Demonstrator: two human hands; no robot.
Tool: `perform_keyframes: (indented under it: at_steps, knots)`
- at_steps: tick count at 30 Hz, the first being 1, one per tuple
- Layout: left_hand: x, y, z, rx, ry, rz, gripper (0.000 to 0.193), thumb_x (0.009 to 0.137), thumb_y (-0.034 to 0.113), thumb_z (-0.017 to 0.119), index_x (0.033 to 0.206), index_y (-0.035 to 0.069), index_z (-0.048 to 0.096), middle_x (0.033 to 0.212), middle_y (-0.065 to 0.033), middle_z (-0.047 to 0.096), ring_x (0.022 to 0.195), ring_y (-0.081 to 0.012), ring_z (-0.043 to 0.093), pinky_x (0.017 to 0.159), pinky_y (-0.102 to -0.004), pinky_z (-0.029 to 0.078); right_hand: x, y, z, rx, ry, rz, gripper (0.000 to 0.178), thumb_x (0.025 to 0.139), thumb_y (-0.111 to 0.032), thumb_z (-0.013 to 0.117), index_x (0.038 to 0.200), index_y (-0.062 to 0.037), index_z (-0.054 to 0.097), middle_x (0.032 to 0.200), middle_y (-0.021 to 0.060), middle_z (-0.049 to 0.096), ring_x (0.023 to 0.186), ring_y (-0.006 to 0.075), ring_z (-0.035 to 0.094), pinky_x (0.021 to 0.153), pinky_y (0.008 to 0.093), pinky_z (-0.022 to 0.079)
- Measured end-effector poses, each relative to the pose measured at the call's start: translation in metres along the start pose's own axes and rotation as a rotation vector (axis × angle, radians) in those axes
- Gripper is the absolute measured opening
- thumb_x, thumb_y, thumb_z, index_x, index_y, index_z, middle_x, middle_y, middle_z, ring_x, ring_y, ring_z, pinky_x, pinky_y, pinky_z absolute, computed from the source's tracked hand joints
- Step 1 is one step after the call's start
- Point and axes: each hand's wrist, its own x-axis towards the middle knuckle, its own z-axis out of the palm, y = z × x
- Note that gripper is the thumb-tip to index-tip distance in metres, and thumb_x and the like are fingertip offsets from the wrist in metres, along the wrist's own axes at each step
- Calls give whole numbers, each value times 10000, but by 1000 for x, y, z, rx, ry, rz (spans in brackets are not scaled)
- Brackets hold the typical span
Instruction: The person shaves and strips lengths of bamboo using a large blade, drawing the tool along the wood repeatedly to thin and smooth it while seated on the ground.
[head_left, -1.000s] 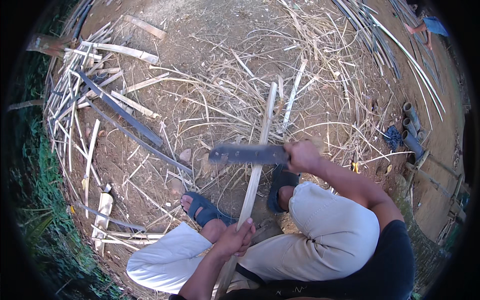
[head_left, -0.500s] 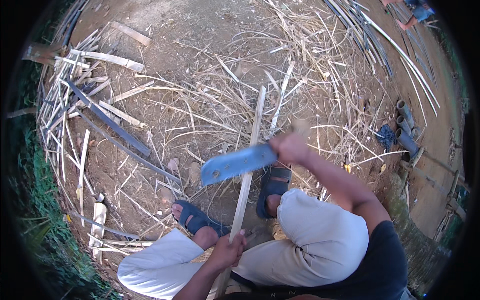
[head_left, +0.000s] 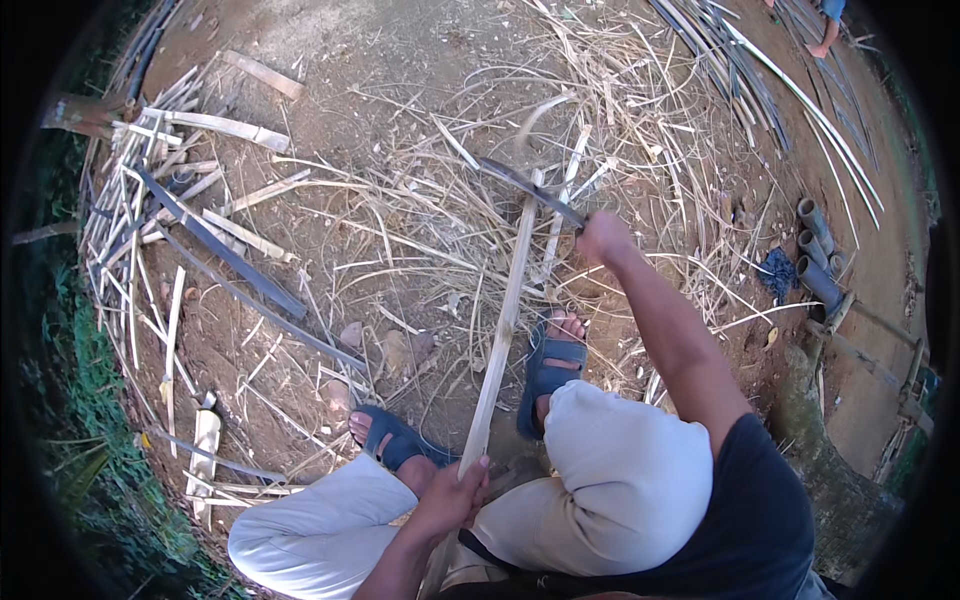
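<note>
Strip [head_left: 508,325] and blade [head_left: 535,187] both held

Observed left hand [head_left: 455,497] clamped round strip's near part, beside trousers [head_left: 630,480]. Noted strip running forward between sandals [head_left: 557,352]. Found right hand [head_left: 606,240] well apart from left, closed round blade's right end. Recorded blade crossing strip's far end; cannot tell whether touching. Logged shavings [head_left: 640,110] scattered beyond, poles [head_left: 725,75] farther off.

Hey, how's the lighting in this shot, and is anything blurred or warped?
Head view: light brightest on bare brown ground at the top, green leafy foliage at left dim; head view: a pale curled sliver beyond the long dark metal blade looks smeared, perhaps from motion, while the pale straight split strip reads fairly crisp; head view: fisheye distortion, black corners.
</note>
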Motion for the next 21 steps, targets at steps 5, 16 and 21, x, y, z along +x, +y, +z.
perform_keyframes:
  at_steps: [5,16,21]
  knots:
    - [-7,-1,5,-11,70,65,417,1025,460,476,817,99,470,528,25,353,371,-95,304,348,-281,245,-14,-32,-9,32,-14,8,238,793,-213,644,949,-39,691,947,199,718,893,356,707,818,452,563]
    - [-22,-4,16,-30,39,-5,447,1049,451,412,750,118,409,550,22,315,393,-103,280,363,-284,236,-1,-19,13,97,81,9,261,804,-214,612,948,-19,708,946,230,708,888,380,700,800,451,571]
    - [-24,1,18,-3,41,-47,454,1038,477,426,744,131,399,548,25,310,407,-96,291,372,-278,242,26,8,10,141,3,196,309,796,-226,624,1002,-16,718,992,222,711,927,382,696,839,431,569]
